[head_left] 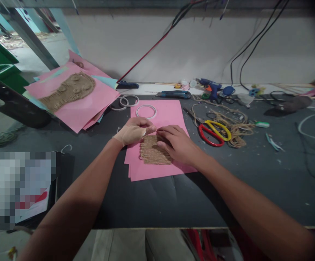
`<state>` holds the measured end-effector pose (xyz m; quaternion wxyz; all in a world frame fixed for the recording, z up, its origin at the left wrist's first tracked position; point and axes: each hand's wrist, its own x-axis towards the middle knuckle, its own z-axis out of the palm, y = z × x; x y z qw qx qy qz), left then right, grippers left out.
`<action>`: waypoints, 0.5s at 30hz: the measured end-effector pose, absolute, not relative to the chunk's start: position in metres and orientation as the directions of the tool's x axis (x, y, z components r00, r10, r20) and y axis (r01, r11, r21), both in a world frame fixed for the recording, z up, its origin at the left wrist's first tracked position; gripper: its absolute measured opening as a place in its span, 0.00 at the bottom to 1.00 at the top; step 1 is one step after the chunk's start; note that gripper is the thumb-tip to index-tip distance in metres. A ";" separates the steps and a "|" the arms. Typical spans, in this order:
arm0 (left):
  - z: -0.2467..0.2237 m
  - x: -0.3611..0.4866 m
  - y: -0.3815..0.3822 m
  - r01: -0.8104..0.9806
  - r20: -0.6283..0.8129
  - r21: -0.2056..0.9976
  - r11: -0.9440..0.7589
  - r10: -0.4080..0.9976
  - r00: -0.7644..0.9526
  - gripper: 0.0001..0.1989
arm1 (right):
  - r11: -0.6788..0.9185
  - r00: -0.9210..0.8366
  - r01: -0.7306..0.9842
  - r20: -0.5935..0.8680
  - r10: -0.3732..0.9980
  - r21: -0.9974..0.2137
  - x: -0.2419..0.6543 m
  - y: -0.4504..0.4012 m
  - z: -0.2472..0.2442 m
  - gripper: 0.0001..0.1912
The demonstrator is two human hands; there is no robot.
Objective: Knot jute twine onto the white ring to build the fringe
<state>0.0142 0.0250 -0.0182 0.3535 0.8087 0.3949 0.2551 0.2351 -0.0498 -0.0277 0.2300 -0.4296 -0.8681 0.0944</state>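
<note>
A squarish patch of brown twine rows (155, 154) lies on pink paper (143, 173) at the middle of the dark table. My left hand (132, 131), in a pale thin glove or wrap, is at the patch's upper left corner, thumb and fingers pressed together; what they pinch is too small to make out. Over the patch's upper right part rests my right hand (177, 143), palm down, fingers bent and slightly apart, touching the twine. Just above the hands, a white ring (145, 112) lies on the paper.
Red-and-yellow-handled scissors (211, 135) and tangled twine (240, 132) lie to the right. Behind are a box cutter (174, 94) and a blue glue gun (211, 88). Pink sheets bearing a twine shape (71, 88) are stacked at the left, beside a dark cylinder (13, 101).
</note>
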 end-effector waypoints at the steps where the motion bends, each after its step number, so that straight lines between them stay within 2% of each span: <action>1: -0.018 0.014 0.025 0.455 0.134 0.774 -0.440 0.817 0.562 0.14 | 0.614 -0.527 0.705 0.317 0.788 -0.354 0.235 -0.049 -0.028 0.17; 8: -0.016 0.015 0.023 0.461 0.123 0.783 -0.417 0.831 0.542 0.14 | 0.592 -0.497 0.725 0.327 0.804 -0.352 0.234 -0.049 -0.027 0.16; 15: -0.016 0.015 0.022 0.434 0.093 0.823 -0.366 0.841 0.533 0.17 | 0.540 -0.423 0.753 0.351 0.835 -0.377 0.240 -0.050 -0.027 0.20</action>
